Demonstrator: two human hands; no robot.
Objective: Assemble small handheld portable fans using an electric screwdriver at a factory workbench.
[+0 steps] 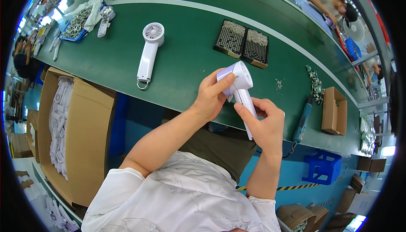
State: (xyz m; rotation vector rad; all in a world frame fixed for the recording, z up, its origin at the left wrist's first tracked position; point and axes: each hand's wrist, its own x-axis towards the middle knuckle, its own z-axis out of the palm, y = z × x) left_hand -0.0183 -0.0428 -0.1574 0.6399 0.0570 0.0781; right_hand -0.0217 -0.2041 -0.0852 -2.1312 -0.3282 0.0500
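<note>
Over the near edge of the green table I hold a white and pale-lilac handheld fan [242, 76] in both hands. My left hand [212, 92] is closed round its round head, thumb on top. My right hand [266, 122] grips the handle, with the thumb lying along it near the head. The handle points down toward my lap. Another white handheld fan [148, 56] lies on the table to the left, grille up, with a metal loop at the handle's end.
Two black trays of small metal parts [243, 41] sit beyond my hands. A teal electric screwdriver [303, 122] and a small cardboard box [334, 111] lie at right. A large carton of white parts [86, 134] stands left; a blue stool [323, 167] is below right. Co-workers sit farther off.
</note>
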